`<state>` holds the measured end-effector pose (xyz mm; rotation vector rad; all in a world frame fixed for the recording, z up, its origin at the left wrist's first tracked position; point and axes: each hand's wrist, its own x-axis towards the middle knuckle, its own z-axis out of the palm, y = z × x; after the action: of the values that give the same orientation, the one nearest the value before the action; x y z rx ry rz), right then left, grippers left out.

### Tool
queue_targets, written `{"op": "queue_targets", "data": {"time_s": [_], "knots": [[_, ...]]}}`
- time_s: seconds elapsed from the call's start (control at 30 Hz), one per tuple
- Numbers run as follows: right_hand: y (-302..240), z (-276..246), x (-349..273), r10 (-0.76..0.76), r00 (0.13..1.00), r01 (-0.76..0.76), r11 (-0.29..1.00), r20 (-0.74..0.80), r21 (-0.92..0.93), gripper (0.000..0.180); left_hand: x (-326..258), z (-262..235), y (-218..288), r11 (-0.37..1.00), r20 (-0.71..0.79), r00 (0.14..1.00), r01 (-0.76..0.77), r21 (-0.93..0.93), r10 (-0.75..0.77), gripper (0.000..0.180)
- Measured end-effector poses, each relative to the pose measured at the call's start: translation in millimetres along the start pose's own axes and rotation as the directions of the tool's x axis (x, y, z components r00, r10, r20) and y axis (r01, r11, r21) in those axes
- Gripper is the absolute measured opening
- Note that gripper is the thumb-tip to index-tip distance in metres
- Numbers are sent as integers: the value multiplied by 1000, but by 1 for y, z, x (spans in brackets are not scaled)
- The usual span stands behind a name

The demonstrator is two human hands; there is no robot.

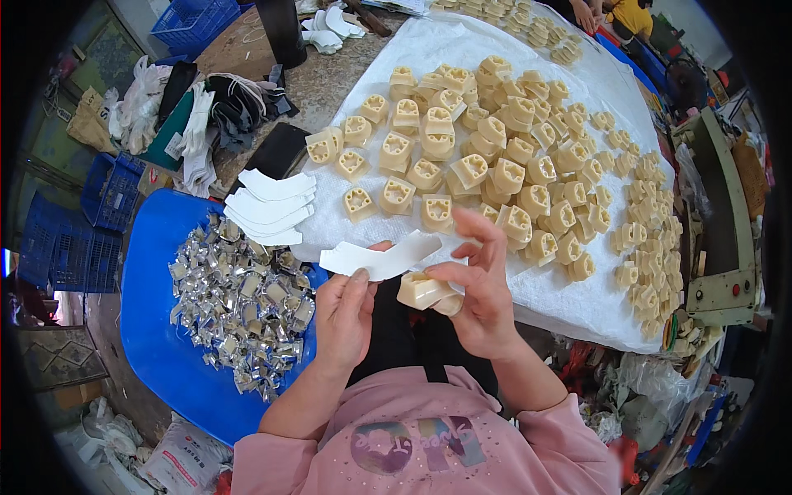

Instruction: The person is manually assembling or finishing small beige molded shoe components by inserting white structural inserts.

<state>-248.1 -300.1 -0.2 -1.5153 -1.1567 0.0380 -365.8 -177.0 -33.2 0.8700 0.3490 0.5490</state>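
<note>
My left hand [345,313] pinches a curved white strip [381,259] between thumb and fingers, in front of my body. Close beside it, my right hand [485,301] grips a glossy cream moulded block [419,290]. A second rounded cream surface shows under that block; I cannot tell whether it is a separate piece. The strip's right end comes near the right thumb, and whether they touch is unclear. Beyond my hands, many similar cream blocks [495,165] with hollowed tops are heaped on a white cloth [330,227]. More curved white strips [271,206] lie fanned at the left.
A blue tub [144,297] at my left holds small shiny pieces [239,305]. A dark phone-like slab [280,148], a black cylinder [281,33] and gloves [194,120] lie farther back. Another person's hand [584,15] shows at the far right, near a metal machine [716,214].
</note>
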Motion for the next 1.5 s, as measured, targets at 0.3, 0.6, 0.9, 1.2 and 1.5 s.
{"op": "queue_targets", "data": {"time_s": [0.3,0.6,0.9,1.2,1.5], "knots": [[15,18,-13,-172,967,191,978,-189,87,45,-11,13,4,999,66,997,37,40,-40,36],[17,17,-15,-287,943,281,958,-171,-61,47,-13,19,7,991,94,995,27,128,-39,36],[23,20,-14,-302,933,270,947,-199,-173,44,-16,25,4,951,110,993,-73,299,41,39],[22,17,-6,-301,949,253,908,-100,-333,45,0,17,13,741,205,934,-357,568,292,35],[-5,4,5,-149,986,166,806,76,-568,20,-4,17,21,601,98,957,-250,759,274,22]]}}
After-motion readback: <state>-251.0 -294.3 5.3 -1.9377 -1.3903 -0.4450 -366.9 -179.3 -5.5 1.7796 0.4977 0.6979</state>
